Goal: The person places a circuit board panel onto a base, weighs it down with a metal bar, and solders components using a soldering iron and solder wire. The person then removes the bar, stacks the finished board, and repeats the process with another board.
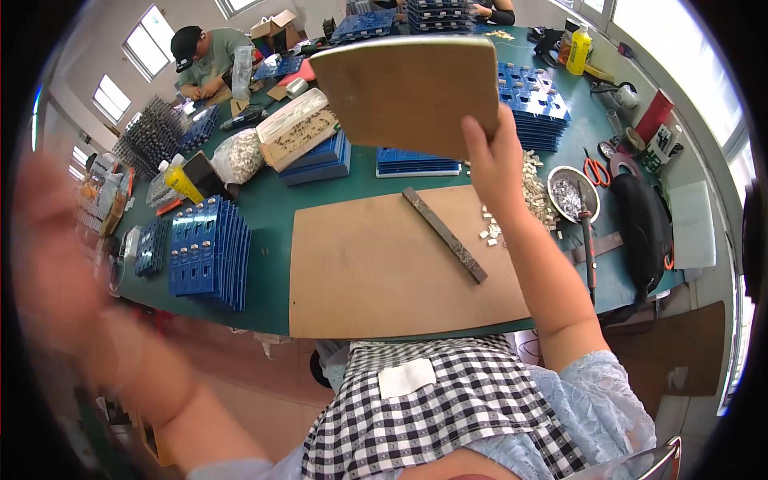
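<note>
My right hand (pixel 498 164) grips the lower right corner of a flat brown board (pixel 404 96), thumb on its near face, raised above the table. My left hand (pixel 60 264) is lifted at the far left, away from the table things and smeared by motion, so its fingers cannot be made out. Below lies a larger tan board (pixel 360 272) at the table's front edge. A dark, narrow metal bar (pixel 445 235) rests slantwise on it. Small whitish parts (pixel 538 188) are heaped beside my right wrist, some spilling onto the tan board. The raised board hides part of the table behind it.
Stacks of blue panels (pixel 196 252) stand left and at the back right (pixel 532 104). On the right are a bowl (pixel 590 186), a soldering iron (pixel 588 248), red-handled scissors (pixel 596 172) and a black pouch (pixel 640 228). A co-worker (pixel 216 60) sits at the back left.
</note>
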The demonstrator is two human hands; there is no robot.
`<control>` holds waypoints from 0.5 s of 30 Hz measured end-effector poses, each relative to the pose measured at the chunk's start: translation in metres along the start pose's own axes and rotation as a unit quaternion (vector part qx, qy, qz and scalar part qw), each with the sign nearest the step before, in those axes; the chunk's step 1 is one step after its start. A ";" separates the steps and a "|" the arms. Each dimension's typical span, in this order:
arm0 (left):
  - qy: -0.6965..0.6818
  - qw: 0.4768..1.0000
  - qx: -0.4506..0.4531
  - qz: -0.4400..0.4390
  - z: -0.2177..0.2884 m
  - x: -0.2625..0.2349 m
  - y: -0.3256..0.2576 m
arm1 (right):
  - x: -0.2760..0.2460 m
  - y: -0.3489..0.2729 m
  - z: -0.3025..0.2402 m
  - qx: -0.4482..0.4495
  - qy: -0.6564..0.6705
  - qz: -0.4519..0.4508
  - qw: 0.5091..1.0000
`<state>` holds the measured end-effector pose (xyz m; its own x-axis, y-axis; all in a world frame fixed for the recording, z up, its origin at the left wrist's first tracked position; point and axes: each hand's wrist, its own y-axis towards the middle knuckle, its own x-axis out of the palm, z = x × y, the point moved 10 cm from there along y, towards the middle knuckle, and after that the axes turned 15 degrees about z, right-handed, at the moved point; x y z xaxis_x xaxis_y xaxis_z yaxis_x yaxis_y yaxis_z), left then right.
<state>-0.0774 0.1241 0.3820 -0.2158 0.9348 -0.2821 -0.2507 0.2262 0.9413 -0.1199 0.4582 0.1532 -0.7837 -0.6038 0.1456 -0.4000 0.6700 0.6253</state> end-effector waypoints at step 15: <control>-0.235 0.668 -0.702 -0.069 -0.276 0.319 -0.267 | 0.023 0.042 0.227 0.365 -0.048 0.083 0.926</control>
<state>-0.3401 0.2860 -0.0102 0.1387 0.9889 0.0525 -0.9476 0.1479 -0.2832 -0.2629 0.5705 0.0091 -0.8876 -0.4491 0.1024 -0.4578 0.8846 -0.0889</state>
